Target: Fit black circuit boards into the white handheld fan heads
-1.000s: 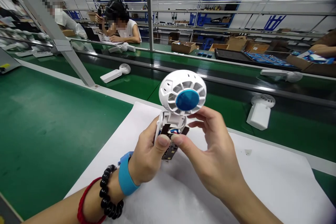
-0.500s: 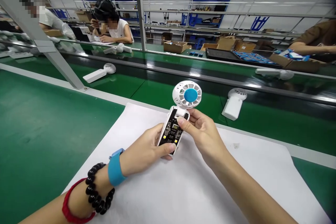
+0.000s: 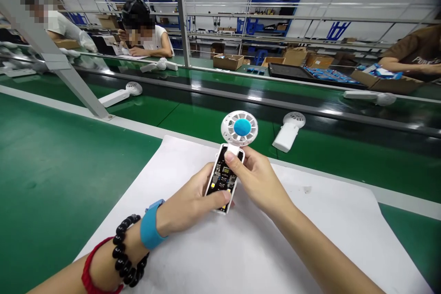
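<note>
Both my hands hold a white handheld fan point(image 3: 231, 146) above the white sheet. Its handle is open at the front, with a black circuit board point(image 3: 223, 172) showing a small display and yellow LEDs. The round fan head, with a blue disc point(image 3: 242, 127) at its centre, points up and away. My left hand point(image 3: 196, 200) is closed round the lower handle, thumb across the board's lower end. My right hand point(image 3: 253, 174) grips the upper handle, its thumb on the top of the board near the neck. The fingers behind the handle are mostly hidden.
White fans lie on the green conveyor belt, one at right point(image 3: 289, 132) and one at left point(image 3: 119, 95). A slanted metal post point(image 3: 69, 64) stands at left. Across the line are co-workers point(image 3: 151, 39), a cardboard box point(image 3: 228, 61) and a black tray point(image 3: 292, 73).
The held fan has shifted slightly left and down, its head turned a little. Fans on the near belt have slid left; those on the far side have moved right.
</note>
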Tool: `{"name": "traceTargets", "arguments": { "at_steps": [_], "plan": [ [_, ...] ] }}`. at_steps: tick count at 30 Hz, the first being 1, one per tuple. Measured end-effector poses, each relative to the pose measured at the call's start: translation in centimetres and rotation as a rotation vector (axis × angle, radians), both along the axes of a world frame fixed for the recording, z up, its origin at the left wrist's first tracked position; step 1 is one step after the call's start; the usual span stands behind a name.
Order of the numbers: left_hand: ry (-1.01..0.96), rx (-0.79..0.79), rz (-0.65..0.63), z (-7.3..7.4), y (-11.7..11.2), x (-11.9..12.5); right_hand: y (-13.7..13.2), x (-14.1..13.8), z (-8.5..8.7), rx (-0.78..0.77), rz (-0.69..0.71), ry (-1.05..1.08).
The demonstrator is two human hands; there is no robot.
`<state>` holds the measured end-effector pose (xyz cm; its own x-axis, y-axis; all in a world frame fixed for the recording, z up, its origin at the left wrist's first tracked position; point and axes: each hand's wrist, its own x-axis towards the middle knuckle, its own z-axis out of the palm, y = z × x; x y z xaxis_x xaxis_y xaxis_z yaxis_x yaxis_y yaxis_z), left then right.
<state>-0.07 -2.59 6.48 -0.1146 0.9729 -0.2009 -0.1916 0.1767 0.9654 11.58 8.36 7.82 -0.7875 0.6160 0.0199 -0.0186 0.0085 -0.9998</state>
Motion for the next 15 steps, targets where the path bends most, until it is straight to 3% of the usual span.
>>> {"name": "traceTargets", "arguments": {
  "at_steps": [4,9,15],
  "plan": [
    [-0.021,-0.029,0.178,0.5,0.1,-0.5,-0.6,-0.1,-0.2,-0.006,0.217,0.019],
    [0.079,0.051,0.153,0.7,-0.2,-0.6,-0.4,-0.5,0.5,0.13,-0.072,0.019],
    [0.071,0.096,0.229,0.5,0.1,-0.1,-0.2,-0.4,0.7,0.026,0.007,0.07]
  ]
}}
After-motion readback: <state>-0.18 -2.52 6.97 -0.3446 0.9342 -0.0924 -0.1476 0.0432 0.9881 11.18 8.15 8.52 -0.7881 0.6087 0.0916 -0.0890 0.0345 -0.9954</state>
